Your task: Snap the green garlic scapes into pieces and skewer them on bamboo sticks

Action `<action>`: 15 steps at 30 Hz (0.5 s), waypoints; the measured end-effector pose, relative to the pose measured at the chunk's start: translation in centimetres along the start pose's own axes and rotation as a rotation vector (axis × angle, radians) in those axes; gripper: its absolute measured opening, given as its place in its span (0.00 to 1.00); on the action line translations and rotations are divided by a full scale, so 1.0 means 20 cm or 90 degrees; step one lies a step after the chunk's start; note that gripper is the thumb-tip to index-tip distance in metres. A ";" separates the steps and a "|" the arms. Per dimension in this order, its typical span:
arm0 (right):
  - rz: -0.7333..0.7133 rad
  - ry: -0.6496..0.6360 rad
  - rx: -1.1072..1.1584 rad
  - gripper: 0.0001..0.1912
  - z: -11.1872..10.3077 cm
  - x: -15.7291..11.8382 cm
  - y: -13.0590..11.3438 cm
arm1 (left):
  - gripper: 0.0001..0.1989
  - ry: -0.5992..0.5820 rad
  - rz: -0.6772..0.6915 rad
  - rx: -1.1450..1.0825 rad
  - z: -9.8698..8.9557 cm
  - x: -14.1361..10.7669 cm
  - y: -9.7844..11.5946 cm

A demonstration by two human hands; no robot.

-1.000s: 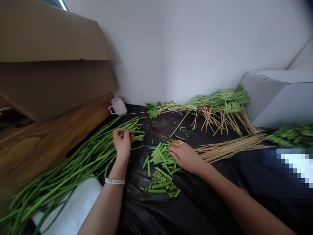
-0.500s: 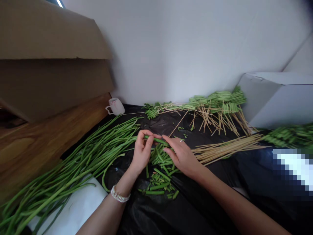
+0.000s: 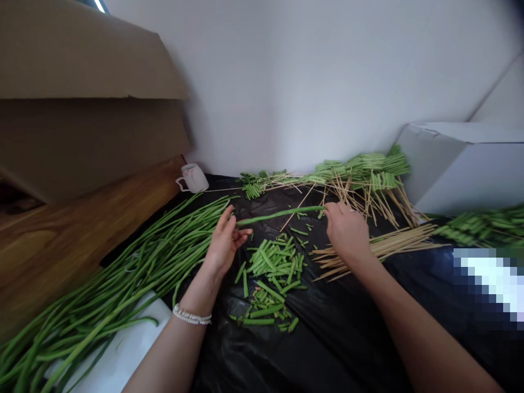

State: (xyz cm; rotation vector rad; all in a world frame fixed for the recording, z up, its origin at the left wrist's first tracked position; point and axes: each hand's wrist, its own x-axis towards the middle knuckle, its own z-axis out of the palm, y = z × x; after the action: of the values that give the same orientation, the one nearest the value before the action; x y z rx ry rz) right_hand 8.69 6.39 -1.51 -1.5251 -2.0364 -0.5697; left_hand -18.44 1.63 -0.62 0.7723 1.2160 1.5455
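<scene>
A long green bean (image 3: pixel 282 215) stretches between my two hands above the black plastic sheet (image 3: pixel 311 338). Its right end is pinched in my right hand (image 3: pixel 347 229). My left hand (image 3: pixel 224 237) is at the bean's other end, fingers spread, with the bean passing behind the fingertips. Below lies a pile of short cut bean pieces (image 3: pixel 274 259). Many long uncut beans (image 3: pixel 164 262) lie in a heap beside my left hand. Wooden sticks (image 3: pixel 393 244) are bundled just right of my right hand.
Skewered bean pieces (image 3: pixel 364 166) lie along the wall, with more at right (image 3: pixel 487 225). A white mug (image 3: pixel 194 178) stands at back left. Cardboard (image 3: pixel 90 54) rises at left, a white box (image 3: pixel 470 164) at right. White material (image 3: pixel 131 341) lies under the long beans.
My hands have moved apart, the right one rightward and the left one slightly left. The bean is now stretched out between them, and my left fingers have opened.
</scene>
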 end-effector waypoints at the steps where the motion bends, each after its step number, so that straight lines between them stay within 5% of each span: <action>1: 0.023 0.002 -0.011 0.15 0.01 0.00 0.00 | 0.24 0.045 -0.018 -0.035 -0.03 0.01 0.03; 9: 0.119 -0.017 -0.001 0.13 0.01 0.00 0.01 | 0.32 0.348 -0.010 -0.177 -0.28 0.10 0.21; 11: 0.118 -0.038 0.049 0.12 0.03 0.00 0.01 | 0.34 0.416 0.096 -0.141 -0.30 0.11 0.21; 13: 0.083 -0.061 0.141 0.12 0.05 -0.01 -0.02 | 0.32 0.431 0.291 -0.045 -0.27 0.10 0.19; 15: 0.037 -0.079 0.260 0.12 0.06 -0.03 -0.06 | 0.29 0.344 0.451 0.102 -0.20 0.06 0.14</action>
State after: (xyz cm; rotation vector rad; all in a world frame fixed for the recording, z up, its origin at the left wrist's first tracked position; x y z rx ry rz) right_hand 7.48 6.45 -2.86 -1.3917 -2.0346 -0.0285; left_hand -23.26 1.53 0.80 0.9920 1.5637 2.3655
